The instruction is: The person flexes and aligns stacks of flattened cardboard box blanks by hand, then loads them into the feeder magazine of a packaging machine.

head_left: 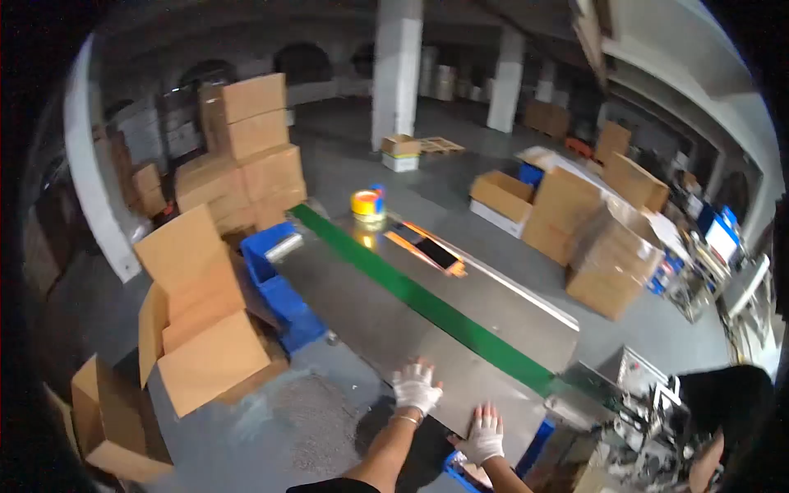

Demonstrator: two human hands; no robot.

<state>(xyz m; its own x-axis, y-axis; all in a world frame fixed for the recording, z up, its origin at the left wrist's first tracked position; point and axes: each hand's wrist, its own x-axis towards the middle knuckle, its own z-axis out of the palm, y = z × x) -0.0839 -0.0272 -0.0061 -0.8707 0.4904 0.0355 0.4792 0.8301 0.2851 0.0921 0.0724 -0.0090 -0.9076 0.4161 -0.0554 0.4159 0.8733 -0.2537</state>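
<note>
My left hand (417,389), in a white glove with bare fingertips, lies flat on the near edge of a grey metal table (353,316). To its right, my right hand (483,435) wears the same kind of glove and rests with fingers spread on the same surface, near the table's right end. Neither hand holds anything. A green belt (419,296) runs lengthwise along the table beyond both hands. On the far side lie a dark phone-like object (437,253) with orange around it and a yellow tape roll (367,204).
Blue bins (288,308) stand against the table's left end, beside an open cardboard box (209,361). Machinery (645,427) and a person's dark sleeve (727,403) are at the right. Stacked boxes (255,115) stand behind left, and a large carton (612,263) behind right.
</note>
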